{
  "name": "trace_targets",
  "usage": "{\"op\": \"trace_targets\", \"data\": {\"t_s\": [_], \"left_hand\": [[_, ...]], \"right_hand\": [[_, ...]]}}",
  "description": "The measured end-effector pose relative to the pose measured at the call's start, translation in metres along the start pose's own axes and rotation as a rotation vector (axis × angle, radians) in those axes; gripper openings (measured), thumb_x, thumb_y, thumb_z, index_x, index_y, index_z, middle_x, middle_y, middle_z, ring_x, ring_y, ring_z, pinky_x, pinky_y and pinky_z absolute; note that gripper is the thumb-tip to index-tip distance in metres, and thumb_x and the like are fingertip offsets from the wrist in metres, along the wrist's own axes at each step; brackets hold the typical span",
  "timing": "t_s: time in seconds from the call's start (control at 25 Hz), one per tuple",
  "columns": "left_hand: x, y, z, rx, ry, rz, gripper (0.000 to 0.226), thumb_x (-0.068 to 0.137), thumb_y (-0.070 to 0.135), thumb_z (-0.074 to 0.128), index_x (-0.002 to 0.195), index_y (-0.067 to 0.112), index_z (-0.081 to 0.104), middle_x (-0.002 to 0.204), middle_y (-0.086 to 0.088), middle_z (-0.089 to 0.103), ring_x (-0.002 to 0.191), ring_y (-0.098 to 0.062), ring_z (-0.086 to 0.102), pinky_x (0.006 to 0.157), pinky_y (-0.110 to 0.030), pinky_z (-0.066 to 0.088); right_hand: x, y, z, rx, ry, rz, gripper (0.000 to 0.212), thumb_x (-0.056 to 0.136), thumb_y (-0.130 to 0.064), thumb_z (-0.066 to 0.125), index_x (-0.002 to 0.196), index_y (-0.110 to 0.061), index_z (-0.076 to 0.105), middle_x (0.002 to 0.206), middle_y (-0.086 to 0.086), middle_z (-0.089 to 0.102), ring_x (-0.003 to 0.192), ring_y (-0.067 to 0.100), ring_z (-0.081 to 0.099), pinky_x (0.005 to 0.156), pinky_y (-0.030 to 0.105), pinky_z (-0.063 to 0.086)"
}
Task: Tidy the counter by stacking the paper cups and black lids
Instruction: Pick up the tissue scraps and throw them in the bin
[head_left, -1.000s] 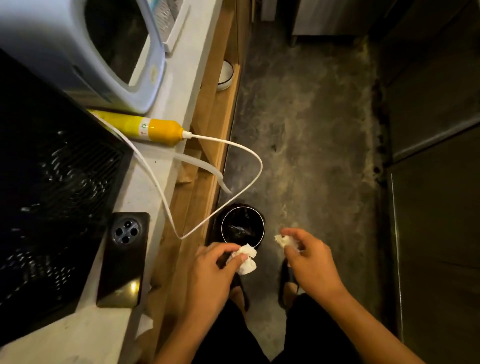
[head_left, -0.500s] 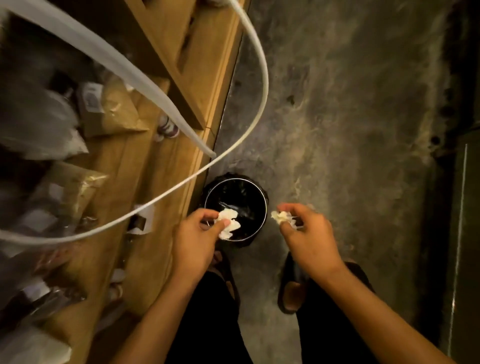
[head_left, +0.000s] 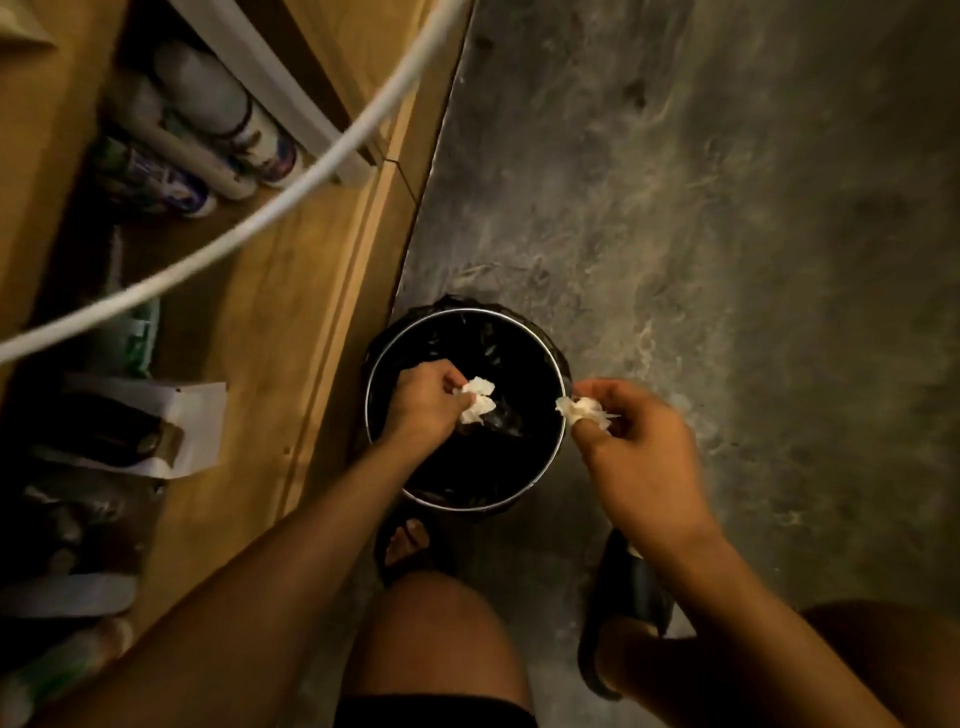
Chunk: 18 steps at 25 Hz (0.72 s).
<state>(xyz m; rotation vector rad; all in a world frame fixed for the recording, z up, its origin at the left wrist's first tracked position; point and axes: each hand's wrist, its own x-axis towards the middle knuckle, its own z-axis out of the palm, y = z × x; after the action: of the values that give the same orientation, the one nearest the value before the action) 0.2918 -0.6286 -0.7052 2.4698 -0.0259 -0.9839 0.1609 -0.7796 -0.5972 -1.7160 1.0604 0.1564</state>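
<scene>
Head view: the left hand (head_left: 423, 402) hangs over the open mouth of a black-lined bin (head_left: 519, 332) on the floor, fingertips pinching a crumpled white tissue (head_left: 478, 400) directly above the opening. The right hand (head_left: 641, 457) pinches a second tissue wad (head_left: 582, 410) at the bin's right rim, just outside it, so the left is better placed to drop. The hands are apart, each clamped on its scrap. Both wads are small, white, ragged and soft-looking. No paper cups or black lids are visible here; presumably they are up on the counter, out of frame. A white cable (head_left: 249, 228) loops past wooden shelves (head_left: 291, 291) on the left.
</scene>
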Motion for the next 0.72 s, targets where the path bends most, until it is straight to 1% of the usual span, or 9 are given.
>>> {"op": "trace_targets", "data": {"t_s": [0.16,0.32,0.4,0.48,0.6,0.68,0.72], "left_hand": [[0.032,-0.023,0.044,0.098,-0.064,-0.001,0.014,0.083,0.02,0.077,0.095,0.014,0.072,0.093,-0.006,0.07,0.088,-0.022,0.067,0.074,-0.025,0.049],[0.039,-0.033,0.065,0.132,-0.116,-0.022,0.019,0.086,0.025,0.075,0.101,0.014,0.071,0.098,-0.005,0.07,0.094,-0.022,0.067,0.077,-0.023,0.047],[0.039,-0.033,0.065,0.113,-0.152,-0.047,0.026,0.084,0.025,0.077,0.107,0.012,0.071,0.102,-0.006,0.069,0.096,-0.021,0.066,0.078,-0.023,0.045],[0.037,-0.031,0.059,0.118,-0.172,-0.047,0.035,0.082,0.027,0.08,0.111,0.012,0.071,0.11,-0.008,0.07,0.104,-0.024,0.065,0.082,-0.024,0.044],[0.023,-0.026,0.039,0.101,-0.116,0.025,0.04,0.08,0.029,0.081,0.115,0.013,0.07,0.115,-0.008,0.067,0.106,-0.023,0.063,0.086,-0.027,0.046],[0.006,-0.022,0.019,0.08,-0.034,0.097,0.04,0.08,0.031,0.081,0.114,0.015,0.07,0.115,-0.008,0.064,0.102,-0.022,0.064,0.085,-0.028,0.048],[-0.003,-0.019,0.01,0.081,-0.002,0.143,0.039,0.079,0.031,0.081,0.114,0.015,0.07,0.115,-0.007,0.063,0.101,-0.022,0.064,0.085,-0.03,0.051]], "right_hand": [[0.012,0.016,0.008,-0.008,0.022,-0.003,0.027,0.084,-0.01,0.065,0.106,-0.024,0.072,0.084,-0.009,0.074,0.076,0.003,0.068,0.074,0.03,0.056],[0.016,0.018,0.009,-0.013,0.017,0.01,0.026,0.085,-0.012,0.065,0.106,-0.026,0.072,0.081,-0.012,0.072,0.075,0.0,0.066,0.072,0.024,0.054],[0.015,0.016,0.005,-0.003,0.023,0.03,0.025,0.085,-0.013,0.064,0.104,-0.027,0.073,0.079,-0.013,0.072,0.073,0.001,0.066,0.072,0.027,0.054],[0.013,0.01,0.0,0.031,0.041,0.057,0.024,0.086,-0.012,0.064,0.101,-0.029,0.072,0.076,-0.016,0.071,0.073,0.002,0.067,0.073,0.032,0.058],[0.012,0.003,-0.001,0.045,0.051,0.082,0.023,0.087,-0.013,0.064,0.102,-0.029,0.071,0.078,-0.016,0.071,0.077,0.003,0.068,0.078,0.037,0.06],[0.011,-0.001,0.008,0.006,0.033,0.065,0.022,0.087,-0.014,0.066,0.105,-0.025,0.071,0.087,-0.011,0.073,0.082,0.007,0.069,0.082,0.04,0.059],[0.012,-0.002,0.015,-0.031,0.015,0.038,0.024,0.086,-0.014,0.066,0.108,-0.023,0.071,0.092,-0.008,0.073,0.086,0.01,0.069,0.084,0.038,0.058]]}}
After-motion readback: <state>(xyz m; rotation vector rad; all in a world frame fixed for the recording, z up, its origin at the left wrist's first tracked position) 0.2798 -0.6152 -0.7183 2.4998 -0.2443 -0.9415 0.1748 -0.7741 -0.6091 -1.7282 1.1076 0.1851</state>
